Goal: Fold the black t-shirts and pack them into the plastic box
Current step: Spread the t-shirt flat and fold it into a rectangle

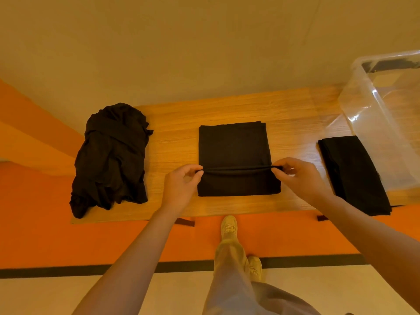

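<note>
Hands worked mid-frame: the left hand (181, 185) and right hand (297, 176) each pinched an end of a raised crease across the folded t-shirt (234, 146) on the bench (172, 144). Unfolded shirts (111, 155) lay left; another folded shirt (352, 171) touched the plastic box (384, 123) at right.

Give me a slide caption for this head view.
Both hands, left hand and right hand, pinch a fold across the flat black t-shirt.
</note>
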